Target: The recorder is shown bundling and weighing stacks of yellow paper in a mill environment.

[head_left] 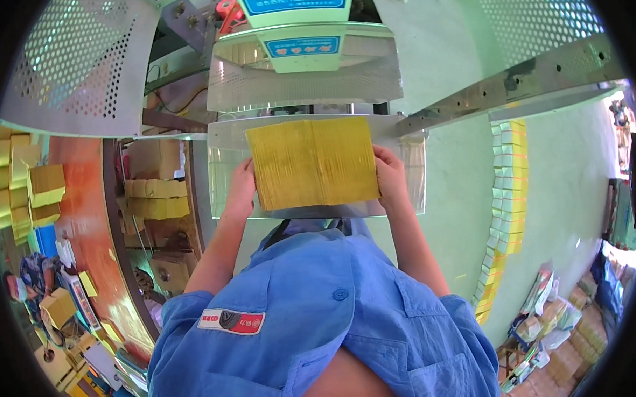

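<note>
Hands (243, 190) (391, 175) gripping yellow cardboard (313, 164), one each side, shiny plate (227, 156) beneath

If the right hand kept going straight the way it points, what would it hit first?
Beyond the yellow cardboard it already holds, the right hand would probably meet the shiny metal panel ahead; depth is unclear, so it might pass below it instead.

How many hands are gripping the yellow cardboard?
2: left hand at the left edge of the yellow cardboard, right hand at its right edge; part of each is hidden.
</note>
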The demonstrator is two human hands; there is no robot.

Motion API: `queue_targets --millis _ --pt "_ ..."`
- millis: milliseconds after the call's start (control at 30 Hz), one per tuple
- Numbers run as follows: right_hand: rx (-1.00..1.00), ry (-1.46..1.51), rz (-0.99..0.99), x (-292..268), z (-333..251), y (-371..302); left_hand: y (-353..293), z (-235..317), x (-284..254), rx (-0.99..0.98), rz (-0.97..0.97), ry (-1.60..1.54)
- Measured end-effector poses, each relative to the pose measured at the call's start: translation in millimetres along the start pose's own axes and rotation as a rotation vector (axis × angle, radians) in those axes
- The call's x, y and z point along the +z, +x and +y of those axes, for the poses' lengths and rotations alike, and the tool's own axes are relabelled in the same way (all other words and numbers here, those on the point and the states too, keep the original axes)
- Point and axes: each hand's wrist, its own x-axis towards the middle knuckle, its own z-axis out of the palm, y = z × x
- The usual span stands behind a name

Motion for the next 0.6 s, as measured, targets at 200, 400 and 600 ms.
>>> queue_targets --millis 200,400,600 --pt "-0.074 -0.403 -0.084 -8 -8 8 0 15 17 -0.063 -0.056 0.124" --pt "-0.241 -0.305 -0.194 -14 -38 8 -2 -7 35 0.355 0.06 0.145" --pt "-0.314 0.02 -0.051 -22 -38 7 38 -56 59 0.66 0.009 0.537"
